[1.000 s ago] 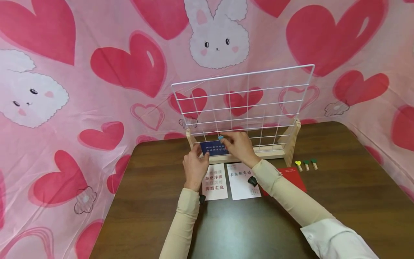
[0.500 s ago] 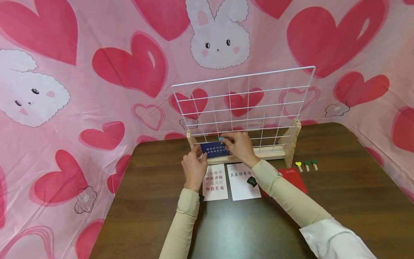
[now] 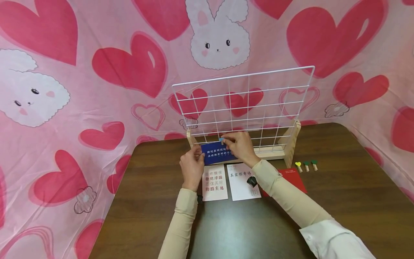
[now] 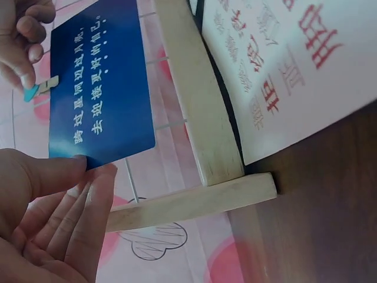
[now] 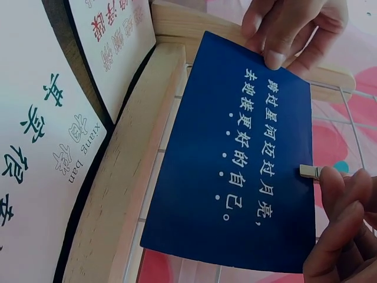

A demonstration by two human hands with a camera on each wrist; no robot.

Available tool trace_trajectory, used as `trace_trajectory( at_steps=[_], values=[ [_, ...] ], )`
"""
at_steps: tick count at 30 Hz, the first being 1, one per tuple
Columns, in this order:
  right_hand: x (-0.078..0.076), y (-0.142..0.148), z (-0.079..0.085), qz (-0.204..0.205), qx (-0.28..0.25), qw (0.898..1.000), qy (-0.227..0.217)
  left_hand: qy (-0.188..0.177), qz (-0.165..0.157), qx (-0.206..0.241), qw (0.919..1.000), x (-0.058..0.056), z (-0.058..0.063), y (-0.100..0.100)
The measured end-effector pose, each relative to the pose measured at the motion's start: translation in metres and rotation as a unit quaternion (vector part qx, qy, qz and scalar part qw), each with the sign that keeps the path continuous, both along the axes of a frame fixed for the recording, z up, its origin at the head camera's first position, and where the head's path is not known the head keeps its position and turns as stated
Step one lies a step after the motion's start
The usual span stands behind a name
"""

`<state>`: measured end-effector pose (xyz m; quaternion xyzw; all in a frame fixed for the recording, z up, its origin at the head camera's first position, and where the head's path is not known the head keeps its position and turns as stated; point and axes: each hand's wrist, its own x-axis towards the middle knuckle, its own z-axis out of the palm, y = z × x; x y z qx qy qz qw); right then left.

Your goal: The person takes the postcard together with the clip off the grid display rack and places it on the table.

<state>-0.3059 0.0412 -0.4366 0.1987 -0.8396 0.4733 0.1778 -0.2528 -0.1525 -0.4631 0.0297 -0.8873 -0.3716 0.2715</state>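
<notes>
A dark blue card (image 5: 235, 147) with white lettering is held up in front of the white wire grid (image 3: 249, 102). My left hand (image 3: 192, 165) pinches the card's left end between thumb and fingers, as the left wrist view also shows. At the card's top edge sits a small wooden clip (image 5: 310, 171) with a blue ornament. My right hand (image 3: 240, 145) pinches this clip, thumb against fingers, and covers the card's right end in the head view. In the left wrist view, the clip's wooden jaws overlap the card's edge.
The grid stands in a wooden base (image 3: 271, 154). Before it lie two white cards (image 3: 215, 192) (image 3: 242, 190) and a red card (image 3: 294, 180), partly under the right forearm. To the right lie a yellow heart clip (image 3: 299, 166) and two green-topped clips (image 3: 306, 165) (image 3: 314, 165).
The blue card has tilted and come slightly down and toward me, showing more of its face. Both hands keep their pinch, and the left has shifted slightly left.
</notes>
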Motion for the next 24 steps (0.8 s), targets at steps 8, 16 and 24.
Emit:
trace_trajectory(
  at_steps=[8,16,24],
  values=[
    [0.002,0.003,0.003,-0.001,-0.004,1.000,0.003,-0.022,-0.018,0.015,0.9995,0.002,0.006,-0.005],
    [0.011,0.014,0.013,0.020,-0.017,0.998,-0.048,-0.060,-0.050,0.035,0.9964,0.005,0.012,-0.010],
    [0.021,0.030,0.025,0.012,0.002,1.000,-0.018,-0.084,-0.076,0.054,0.9921,0.010,0.020,-0.012]
  ],
)
